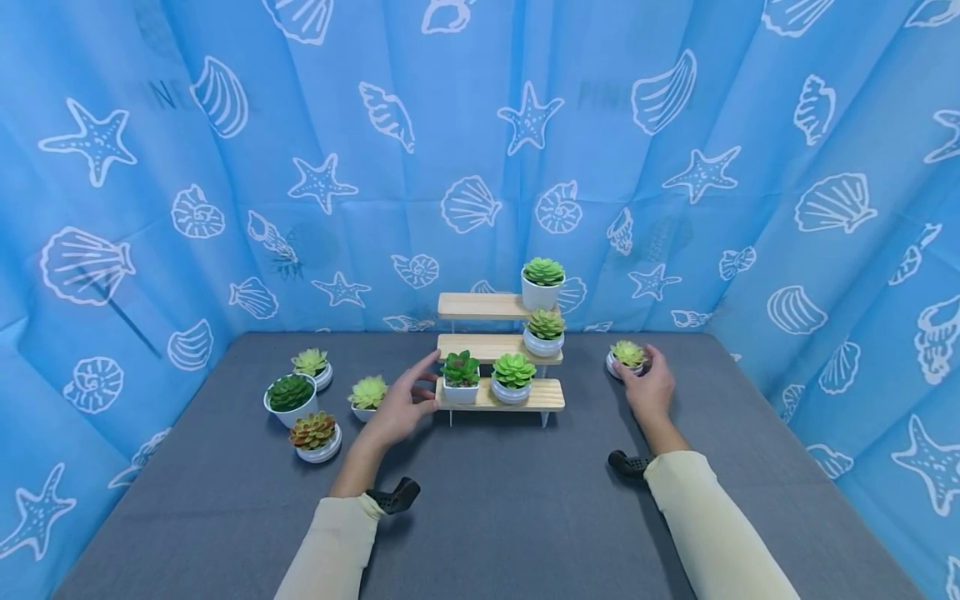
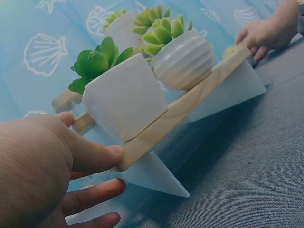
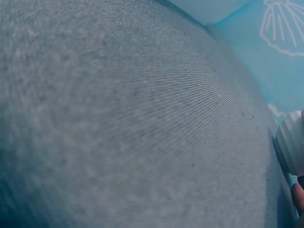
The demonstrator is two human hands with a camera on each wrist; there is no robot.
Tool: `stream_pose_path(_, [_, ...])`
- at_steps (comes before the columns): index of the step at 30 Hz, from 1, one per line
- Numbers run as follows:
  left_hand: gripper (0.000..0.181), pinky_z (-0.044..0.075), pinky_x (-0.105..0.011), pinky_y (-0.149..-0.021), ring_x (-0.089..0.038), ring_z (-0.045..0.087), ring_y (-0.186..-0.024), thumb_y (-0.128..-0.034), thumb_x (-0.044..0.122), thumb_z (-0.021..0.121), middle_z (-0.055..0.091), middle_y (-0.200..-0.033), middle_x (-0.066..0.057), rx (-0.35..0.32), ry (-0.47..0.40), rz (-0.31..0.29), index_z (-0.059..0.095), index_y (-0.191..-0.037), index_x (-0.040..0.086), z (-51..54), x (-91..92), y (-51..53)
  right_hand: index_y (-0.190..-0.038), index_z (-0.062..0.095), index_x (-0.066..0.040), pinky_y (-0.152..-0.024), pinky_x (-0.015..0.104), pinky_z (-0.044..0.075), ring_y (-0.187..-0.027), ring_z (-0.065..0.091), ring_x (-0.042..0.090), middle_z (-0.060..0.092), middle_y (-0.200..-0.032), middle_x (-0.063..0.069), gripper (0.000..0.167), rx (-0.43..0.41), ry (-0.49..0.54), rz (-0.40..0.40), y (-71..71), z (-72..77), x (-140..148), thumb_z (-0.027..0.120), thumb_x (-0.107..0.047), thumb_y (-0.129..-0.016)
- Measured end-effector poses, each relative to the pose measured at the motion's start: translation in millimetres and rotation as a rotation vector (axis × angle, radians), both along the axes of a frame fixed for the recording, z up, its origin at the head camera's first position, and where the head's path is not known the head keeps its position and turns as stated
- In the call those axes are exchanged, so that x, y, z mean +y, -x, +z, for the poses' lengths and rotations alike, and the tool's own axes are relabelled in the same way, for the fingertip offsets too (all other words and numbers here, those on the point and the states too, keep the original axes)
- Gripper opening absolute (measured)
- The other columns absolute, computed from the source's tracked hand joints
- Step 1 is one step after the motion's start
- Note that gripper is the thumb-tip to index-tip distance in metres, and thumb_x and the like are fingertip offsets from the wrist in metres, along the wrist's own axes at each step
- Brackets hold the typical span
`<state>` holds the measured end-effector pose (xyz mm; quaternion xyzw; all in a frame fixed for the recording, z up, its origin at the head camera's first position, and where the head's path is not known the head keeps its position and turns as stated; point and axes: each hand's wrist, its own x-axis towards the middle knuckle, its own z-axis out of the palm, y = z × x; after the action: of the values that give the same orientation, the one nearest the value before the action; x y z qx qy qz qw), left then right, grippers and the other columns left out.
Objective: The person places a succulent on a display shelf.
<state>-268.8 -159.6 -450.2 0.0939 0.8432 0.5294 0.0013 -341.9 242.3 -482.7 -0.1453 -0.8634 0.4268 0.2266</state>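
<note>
My left hand is at the left end of a three-tier wooden shelf stand, its thumb touching the lowest board and its other fingers spread. On that board are a dark green succulent in a square white pot and a light green succulent in a ribbed white pot. Two more potted succulents, one above the other, occupy the right ends of the upper tiers. Off to the stand's right, my right hand grips a small potted yellow-green succulent; the right wrist view catches only part of its ribbed pot.
Left of the stand are several potted succulents: a pale one beside my left hand, a dark green one, a reddish one and a light green one. Grey cloth covers the table; a blue curtain hangs behind.
</note>
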Motion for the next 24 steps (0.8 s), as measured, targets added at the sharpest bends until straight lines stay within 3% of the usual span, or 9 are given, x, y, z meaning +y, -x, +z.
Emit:
stream_pose_path(7, [0.079, 0.051, -0.041, -0.081, -0.023, 0.059, -0.098, -0.0887, -0.005, 0.066, 0.053, -0.129, -0.009, 0.004, -0.004, -0.006, 0.035, -0.151, 0.032, 1.4, 0.3, -0.3, -0.144, 0.039, 0.004, -0.103, 0.053, 0.035, -0.125, 0.045, 0.04, 0.049, -0.136, 0.027, 0.066, -0.089, 0.003, 0.004, -1.7, 2.2, 1, 0.069, -0.023, -0.092])
stream_pose_path(16, [0.08, 0.051, -0.041, -0.081, -0.023, 0.058, -0.099, -0.0892, -0.005, 0.066, 0.052, -0.13, -0.01, 0.006, -0.005, -0.004, 0.034, -0.152, 0.033, 0.8, 0.0, -1.0, -0.138, 0.045, 0.007, -0.097, 0.052, 0.038, -0.117, 0.049, 0.04, 0.053, -0.129, 0.028, 0.065, -0.079, 0.007, 0.043, -10.7, 0.7, 0, 0.073, -0.024, -0.088])
stream_pose_path(24, [0.079, 0.051, -0.041, -0.082, -0.024, 0.058, -0.099, -0.0894, -0.005, 0.066, 0.052, -0.131, -0.01, 0.007, -0.004, -0.012, 0.034, -0.152, 0.032, 0.8, -0.5, -0.8, -0.134, 0.048, 0.007, -0.093, 0.05, 0.041, -0.112, 0.052, 0.038, 0.056, -0.122, 0.027, 0.063, -0.088, 0.033, 0.1, -31.3, 3.1, -6, 0.075, -0.024, -0.086])
